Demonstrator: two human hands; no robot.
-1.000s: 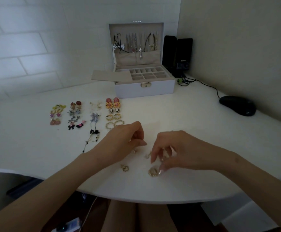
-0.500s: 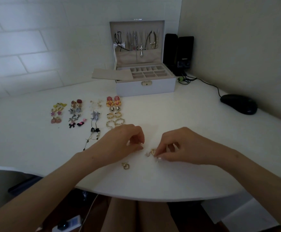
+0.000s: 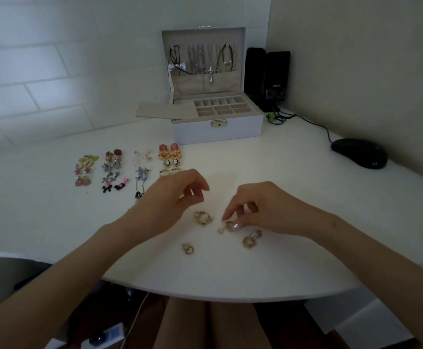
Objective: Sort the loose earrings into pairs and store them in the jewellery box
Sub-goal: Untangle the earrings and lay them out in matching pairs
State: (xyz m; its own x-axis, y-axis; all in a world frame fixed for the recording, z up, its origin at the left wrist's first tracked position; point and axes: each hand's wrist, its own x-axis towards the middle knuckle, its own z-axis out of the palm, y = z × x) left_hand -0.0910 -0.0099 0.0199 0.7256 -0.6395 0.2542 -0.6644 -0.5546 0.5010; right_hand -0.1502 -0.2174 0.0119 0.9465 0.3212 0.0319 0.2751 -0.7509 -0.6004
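At the white table [image 3: 293,260] the right hand [image 3: 260,210] pinches a small gold earring [image 3: 228,225] between thumb and forefinger, right down at the tabletop. The left hand [image 3: 177,197] hovers beside it, fingers loosely curled, just above a gold cluster earring [image 3: 203,217]. Another gold piece [image 3: 187,248] lies nearer the table's edge, and two more [image 3: 251,239] sit under the right wrist. Paired earrings [image 3: 120,170] are laid out in neat columns to the left. The jewellery box [image 3: 218,129] stands open behind, necklaces [image 3: 205,61] hanging in its lid.
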